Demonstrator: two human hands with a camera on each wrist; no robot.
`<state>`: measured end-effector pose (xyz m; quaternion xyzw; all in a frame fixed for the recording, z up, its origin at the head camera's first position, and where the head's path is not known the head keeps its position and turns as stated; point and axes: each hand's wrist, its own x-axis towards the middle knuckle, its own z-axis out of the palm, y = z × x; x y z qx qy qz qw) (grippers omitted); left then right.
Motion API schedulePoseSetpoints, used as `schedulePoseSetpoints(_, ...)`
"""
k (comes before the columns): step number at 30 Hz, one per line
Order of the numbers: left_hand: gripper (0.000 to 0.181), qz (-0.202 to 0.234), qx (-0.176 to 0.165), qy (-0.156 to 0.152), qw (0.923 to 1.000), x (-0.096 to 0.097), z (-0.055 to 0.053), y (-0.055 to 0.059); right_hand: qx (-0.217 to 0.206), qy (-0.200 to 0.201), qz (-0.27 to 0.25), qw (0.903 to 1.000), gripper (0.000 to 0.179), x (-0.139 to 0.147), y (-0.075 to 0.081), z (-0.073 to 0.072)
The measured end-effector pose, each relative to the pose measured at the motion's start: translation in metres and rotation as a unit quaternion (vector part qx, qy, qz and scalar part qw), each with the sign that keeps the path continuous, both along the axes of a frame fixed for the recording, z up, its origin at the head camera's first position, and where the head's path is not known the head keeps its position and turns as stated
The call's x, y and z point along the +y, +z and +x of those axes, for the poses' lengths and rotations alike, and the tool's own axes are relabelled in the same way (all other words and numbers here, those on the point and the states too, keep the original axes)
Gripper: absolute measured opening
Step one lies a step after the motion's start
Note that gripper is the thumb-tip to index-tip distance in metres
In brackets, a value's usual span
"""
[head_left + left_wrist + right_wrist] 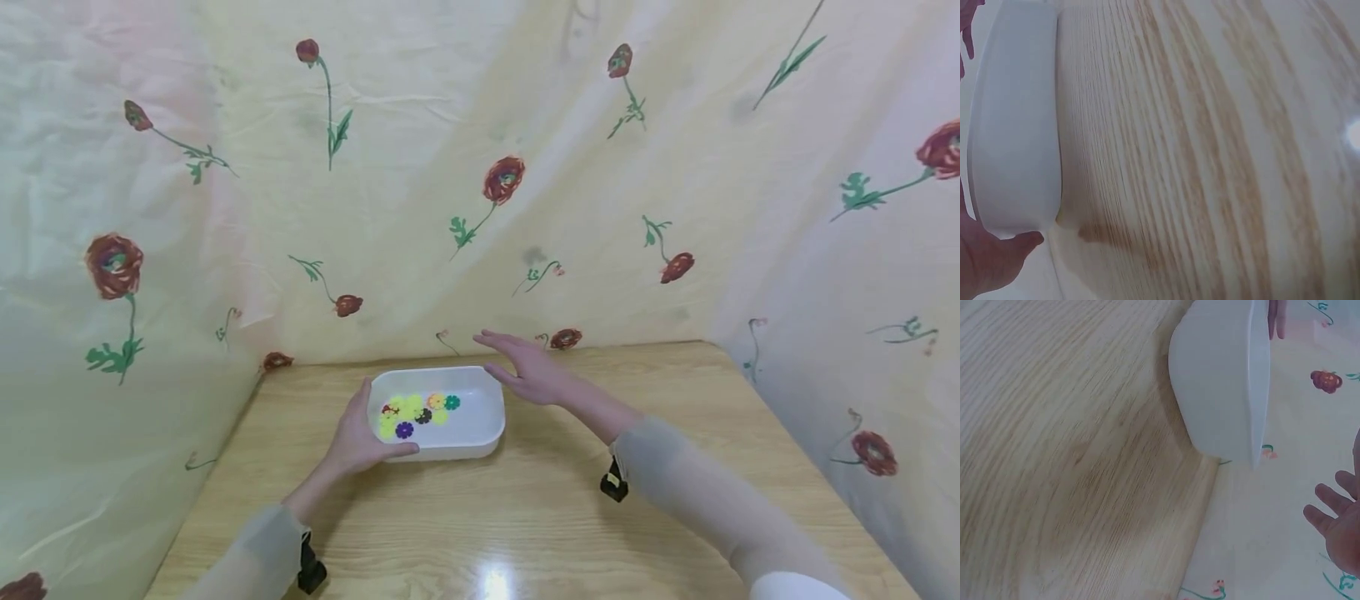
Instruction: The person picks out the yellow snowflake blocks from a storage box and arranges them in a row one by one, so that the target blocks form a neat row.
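A white plastic tub (467, 429) stands on the table near the back. Inside it, toward the left, lie several small flower-shaped pieces (405, 430) in yellow, purple, orange, green, red and dark colours. My left hand (358, 437) holds the tub's left end, its thumb along the front wall and its fingers at the left side. In the left wrist view, the thumb (1022, 245) lies against the tub's corner. By the right rear corner, my right hand (531, 369) hovers with straight, spread fingers and nothing in it; the right wrist view shows it apart from the tub.
The wood-grain table (480, 508) runs back to a flowered cloth (420, 200) that hangs behind and along both sides. Black devices are strapped under both wrists, one of them below the right wrist (614, 483).
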<state>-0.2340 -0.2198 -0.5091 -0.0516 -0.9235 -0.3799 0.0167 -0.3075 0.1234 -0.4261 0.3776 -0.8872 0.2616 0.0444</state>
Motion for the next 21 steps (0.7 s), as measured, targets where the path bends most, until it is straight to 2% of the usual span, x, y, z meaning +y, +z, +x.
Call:
schedulePoseSetpoints(6,0.153,0.012,0.007,-0.002,0.9999,0.002,-0.001,-0.004,-0.018,0.001,0.009,0.9998,0.056,-0.021,-0.007,-0.004)
schedulePoseSetpoints(12,0.147,0.035,0.018,-0.009,0.9992,0.001,-0.001,-0.011,-0.008,0.015,0.021,0.9996,0.054,-0.044,-0.021,-0.006)
schedulePoseSetpoints(18,0.148,0.028,0.028,-0.001,0.9992,0.004,-0.001,-0.013,-0.008,0.025,0.033,0.9991,0.045,-0.063,-0.031,-0.003)
schedulePoseSetpoints(21,0.147,0.029,0.038,0.0,0.9989,0.006,-0.002,-0.012,-0.011,0.022,0.056,0.9981,0.038,-0.071,-0.035,-0.004)
